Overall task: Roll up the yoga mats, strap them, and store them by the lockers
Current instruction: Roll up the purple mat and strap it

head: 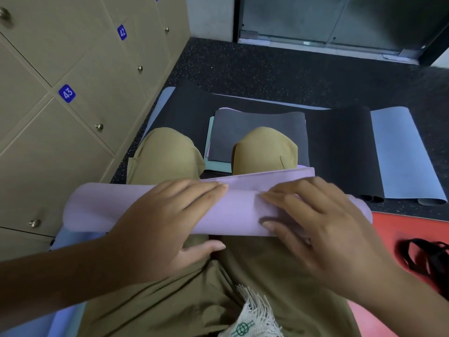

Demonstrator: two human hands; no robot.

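Lilac mat (233, 210) rolled across the lap, beside the lockers (73, 98). Left hand (165, 224) and right hand (323, 229) wrapped over it, fingers grasping the roll, likely keeping it tight before strapping.

Rolled mat (233, 210) across the lap: pale lilac, plain. Trousers (167, 152): khaki-tan, plain. Fringed cloth (252, 319) at near edge: off-white, green globe mark. Lockers (73, 57) at left: beige doors, brass-toned knobs, blue number tags (67, 93) with white digits. Floor (267, 66): black, flecked with small coloured speckles. Flat mat (340, 142) beyond the knees: black; light blue mat (401, 152) on its right. Folded stack (257, 127): dark grey over mint and lilac edges. Near right: red-coral mat (410, 227), black straps (427, 261).
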